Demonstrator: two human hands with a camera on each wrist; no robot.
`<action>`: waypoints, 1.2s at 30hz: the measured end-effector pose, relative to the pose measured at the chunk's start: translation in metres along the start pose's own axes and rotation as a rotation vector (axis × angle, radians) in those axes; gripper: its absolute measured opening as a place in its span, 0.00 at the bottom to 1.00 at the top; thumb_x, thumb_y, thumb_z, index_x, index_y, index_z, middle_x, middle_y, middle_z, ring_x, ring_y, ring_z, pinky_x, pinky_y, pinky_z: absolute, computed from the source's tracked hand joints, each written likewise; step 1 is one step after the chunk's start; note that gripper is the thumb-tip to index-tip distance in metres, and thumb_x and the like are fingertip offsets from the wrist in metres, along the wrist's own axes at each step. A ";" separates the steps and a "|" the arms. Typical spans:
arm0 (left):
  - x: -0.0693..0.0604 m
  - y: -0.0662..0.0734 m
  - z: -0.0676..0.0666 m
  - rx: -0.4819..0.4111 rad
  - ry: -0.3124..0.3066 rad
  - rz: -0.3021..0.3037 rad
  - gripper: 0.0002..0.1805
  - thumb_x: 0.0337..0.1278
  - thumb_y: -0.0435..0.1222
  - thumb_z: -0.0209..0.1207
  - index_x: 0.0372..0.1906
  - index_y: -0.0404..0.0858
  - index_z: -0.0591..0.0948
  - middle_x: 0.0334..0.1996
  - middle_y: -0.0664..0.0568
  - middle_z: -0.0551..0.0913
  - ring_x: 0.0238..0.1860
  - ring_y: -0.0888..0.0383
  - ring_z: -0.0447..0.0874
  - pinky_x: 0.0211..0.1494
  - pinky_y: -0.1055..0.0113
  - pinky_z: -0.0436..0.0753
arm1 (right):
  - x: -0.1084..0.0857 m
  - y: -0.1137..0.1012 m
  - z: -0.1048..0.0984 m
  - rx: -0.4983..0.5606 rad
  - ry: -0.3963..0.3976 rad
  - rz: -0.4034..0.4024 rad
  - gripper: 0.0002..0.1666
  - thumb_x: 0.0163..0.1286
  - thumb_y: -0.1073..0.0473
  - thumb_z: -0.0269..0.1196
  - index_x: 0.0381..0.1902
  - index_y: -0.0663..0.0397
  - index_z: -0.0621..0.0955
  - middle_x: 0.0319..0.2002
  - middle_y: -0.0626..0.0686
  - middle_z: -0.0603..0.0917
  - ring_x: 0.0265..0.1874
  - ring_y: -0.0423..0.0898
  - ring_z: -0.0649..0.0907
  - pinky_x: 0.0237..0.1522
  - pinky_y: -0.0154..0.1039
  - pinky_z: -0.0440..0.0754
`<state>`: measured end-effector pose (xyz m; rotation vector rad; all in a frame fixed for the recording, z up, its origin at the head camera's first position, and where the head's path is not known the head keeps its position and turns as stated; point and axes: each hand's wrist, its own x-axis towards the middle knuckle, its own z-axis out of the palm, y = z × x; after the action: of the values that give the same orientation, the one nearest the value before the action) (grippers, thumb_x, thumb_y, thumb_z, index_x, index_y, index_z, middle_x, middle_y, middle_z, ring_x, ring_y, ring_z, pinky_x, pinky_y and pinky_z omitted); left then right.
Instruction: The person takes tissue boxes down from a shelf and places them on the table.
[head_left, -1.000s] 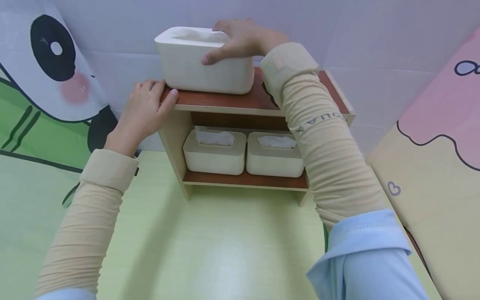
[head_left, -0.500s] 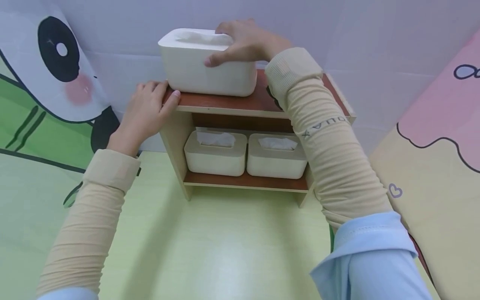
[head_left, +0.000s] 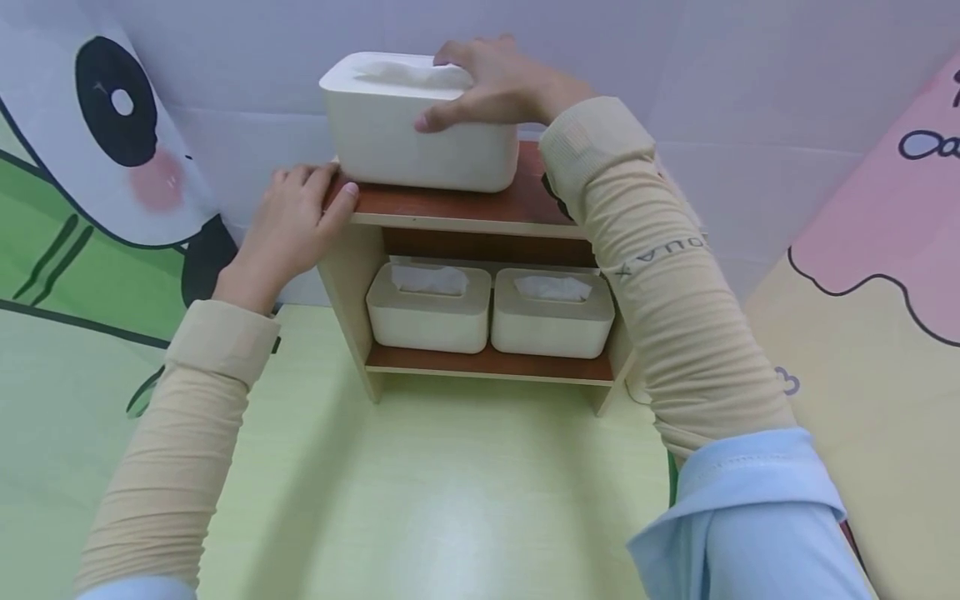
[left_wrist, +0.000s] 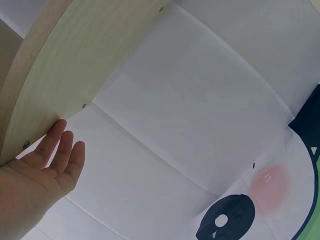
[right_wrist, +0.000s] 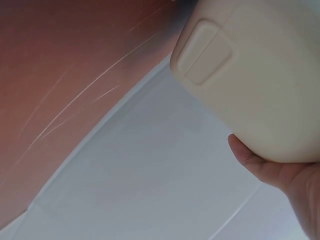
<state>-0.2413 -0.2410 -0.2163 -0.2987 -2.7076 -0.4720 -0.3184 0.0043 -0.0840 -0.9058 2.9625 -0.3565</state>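
On top of a small two-tier wooden shelf (head_left: 480, 206) is a white tissue box (head_left: 420, 142), a tissue showing in its slot. My right hand (head_left: 498, 83) grips its right part from above, thumb on the front and fingers over the far side. The right wrist view shows the box's end (right_wrist: 260, 75) with the thumb side of the hand (right_wrist: 280, 172) against it; whether the base touches the board is unclear. My left hand (head_left: 288, 221) rests on the shelf's left top corner. The left wrist view shows its fingers (left_wrist: 64, 150) extended beside the side panel (left_wrist: 75, 60).
Two more white tissue boxes, one left (head_left: 427, 321) and one right (head_left: 551, 325), stand side by side on the lower board (head_left: 480, 363). A pale wall sheet (head_left: 720, 200) hangs behind. Light green floor (head_left: 450, 483) lies in front, with cartoon-printed panels (head_left: 82, 275) at the sides.
The tissue box on top has shifted slightly right, together with my right hand and forearm. My left hand has kept its place on the shelf corner. The head view has shifted a little.
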 end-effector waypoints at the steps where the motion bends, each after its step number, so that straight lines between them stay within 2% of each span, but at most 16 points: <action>1: 0.000 0.000 0.000 0.000 0.001 0.000 0.35 0.65 0.54 0.32 0.69 0.36 0.57 0.62 0.32 0.63 0.61 0.35 0.57 0.63 0.44 0.56 | -0.001 0.001 0.000 0.003 0.001 0.002 0.50 0.49 0.28 0.58 0.68 0.34 0.58 0.66 0.46 0.63 0.66 0.47 0.55 0.65 0.45 0.56; 4: 0.000 -0.001 0.000 0.000 0.002 -0.003 0.35 0.65 0.54 0.32 0.69 0.36 0.57 0.61 0.32 0.64 0.60 0.35 0.57 0.62 0.43 0.57 | -0.003 0.003 -0.002 0.008 0.000 0.012 0.50 0.50 0.28 0.58 0.69 0.34 0.57 0.67 0.46 0.61 0.67 0.47 0.52 0.66 0.46 0.55; 10: 0.001 -0.002 0.000 -0.012 0.003 -0.010 0.36 0.65 0.54 0.31 0.68 0.34 0.59 0.61 0.32 0.64 0.60 0.35 0.57 0.61 0.43 0.57 | -0.008 0.011 -0.004 0.022 0.014 0.005 0.49 0.49 0.28 0.59 0.67 0.34 0.59 0.65 0.45 0.63 0.65 0.46 0.55 0.64 0.45 0.57; 18: 0.002 -0.004 0.001 -0.016 0.012 -0.006 0.35 0.65 0.54 0.32 0.67 0.33 0.60 0.60 0.32 0.65 0.58 0.35 0.59 0.60 0.43 0.58 | -0.017 0.023 -0.008 0.009 0.018 0.005 0.52 0.49 0.28 0.58 0.69 0.36 0.56 0.69 0.46 0.59 0.68 0.48 0.52 0.66 0.48 0.53; 27: 0.002 -0.006 0.001 -0.018 0.009 -0.009 0.35 0.65 0.53 0.32 0.68 0.33 0.59 0.60 0.32 0.64 0.59 0.35 0.58 0.60 0.43 0.58 | -0.029 0.037 -0.010 0.024 0.041 0.002 0.51 0.51 0.30 0.59 0.69 0.38 0.56 0.68 0.47 0.60 0.66 0.48 0.56 0.66 0.47 0.55; 31: 0.002 -0.005 0.001 -0.018 0.005 -0.009 0.35 0.65 0.53 0.32 0.68 0.34 0.59 0.60 0.32 0.64 0.59 0.35 0.58 0.60 0.43 0.58 | -0.037 0.047 -0.013 0.017 0.033 0.025 0.51 0.51 0.29 0.58 0.70 0.36 0.55 0.70 0.45 0.56 0.69 0.48 0.51 0.67 0.49 0.51; 36: 0.002 -0.004 0.000 -0.028 -0.004 -0.014 0.35 0.65 0.54 0.32 0.68 0.34 0.57 0.61 0.32 0.64 0.59 0.35 0.57 0.60 0.42 0.58 | -0.047 0.057 -0.016 0.033 0.034 0.055 0.50 0.51 0.30 0.59 0.69 0.35 0.56 0.70 0.45 0.55 0.68 0.49 0.52 0.66 0.51 0.52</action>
<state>-0.2443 -0.2442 -0.2163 -0.2880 -2.7104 -0.5142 -0.3121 0.0798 -0.0838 -0.8219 2.9955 -0.4213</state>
